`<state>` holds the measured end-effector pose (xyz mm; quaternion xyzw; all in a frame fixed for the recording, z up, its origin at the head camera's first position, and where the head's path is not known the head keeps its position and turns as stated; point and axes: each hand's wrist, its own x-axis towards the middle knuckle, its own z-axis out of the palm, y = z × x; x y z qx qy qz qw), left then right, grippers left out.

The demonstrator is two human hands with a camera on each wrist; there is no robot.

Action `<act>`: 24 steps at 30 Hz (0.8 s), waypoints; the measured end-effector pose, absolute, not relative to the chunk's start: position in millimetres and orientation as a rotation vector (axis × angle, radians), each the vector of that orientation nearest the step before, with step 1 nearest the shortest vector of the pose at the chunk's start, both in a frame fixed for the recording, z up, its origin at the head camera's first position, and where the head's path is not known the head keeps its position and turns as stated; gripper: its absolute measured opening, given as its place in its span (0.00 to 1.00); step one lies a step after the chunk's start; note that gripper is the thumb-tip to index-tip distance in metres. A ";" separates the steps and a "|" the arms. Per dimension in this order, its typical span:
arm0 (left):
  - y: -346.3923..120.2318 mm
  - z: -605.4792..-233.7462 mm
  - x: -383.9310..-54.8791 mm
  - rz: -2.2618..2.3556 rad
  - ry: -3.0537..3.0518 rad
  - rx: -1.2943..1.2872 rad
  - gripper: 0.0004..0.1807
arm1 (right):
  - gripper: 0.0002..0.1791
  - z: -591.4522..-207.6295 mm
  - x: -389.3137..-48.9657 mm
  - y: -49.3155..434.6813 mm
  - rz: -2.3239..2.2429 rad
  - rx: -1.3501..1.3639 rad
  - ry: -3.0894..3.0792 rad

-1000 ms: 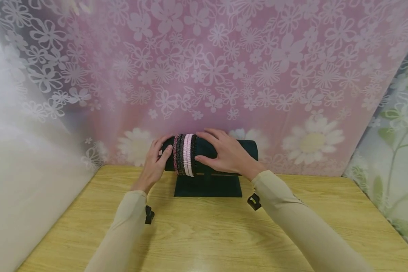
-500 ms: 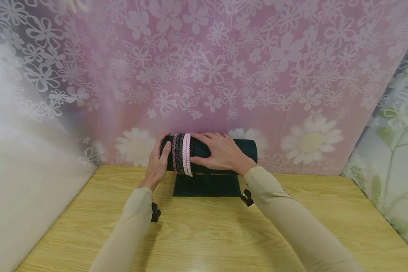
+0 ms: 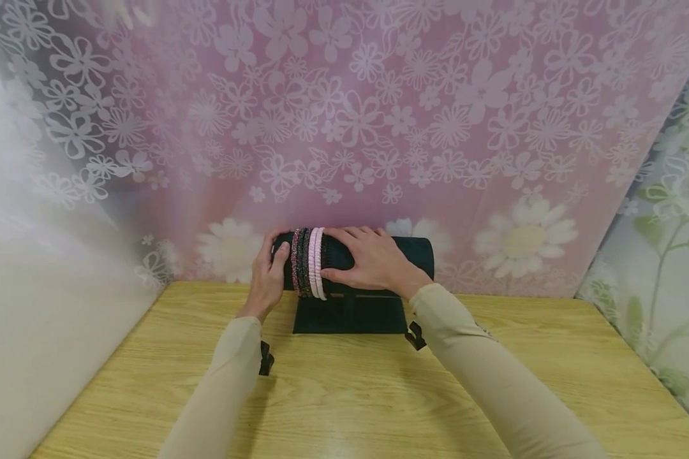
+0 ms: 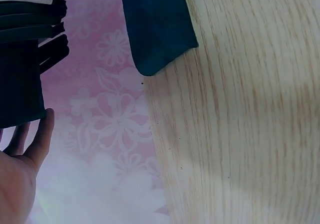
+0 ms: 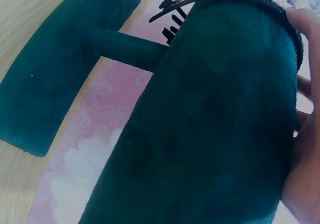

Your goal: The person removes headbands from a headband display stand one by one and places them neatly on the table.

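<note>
Head view: hands [image 3: 266, 277] [image 3: 374, 260] curled round dark roll [image 3: 418, 252], right thumb [image 3: 339, 275] now nearer pink bands [image 3: 316, 262]

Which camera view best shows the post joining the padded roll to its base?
The right wrist view: the post shows plainly between base and padded roll. In the head view it is a short dark strip, barely distinct from the base; the left wrist view shows part of the base, no post.

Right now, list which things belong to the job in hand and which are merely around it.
Part of the job:
dark green display stand
pale pink bands
dark bands
left fingers
right fingers

Merely around:
wooden table
floral sheet
</note>
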<state>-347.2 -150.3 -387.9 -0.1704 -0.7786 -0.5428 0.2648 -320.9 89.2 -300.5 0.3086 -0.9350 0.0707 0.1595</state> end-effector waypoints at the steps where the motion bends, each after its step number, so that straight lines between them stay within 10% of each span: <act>1: -150.5 -388.0 -347.5 -1.460 -2.103 -0.464 0.25 | 0.47 -300.1 -321.0 88.9 0.201 0.881 -2.675; 24: -150.1 -389.2 -345.9 -1.486 -2.086 -0.457 0.24 | 0.47 -292.0 -315.7 88.1 0.199 0.851 -2.756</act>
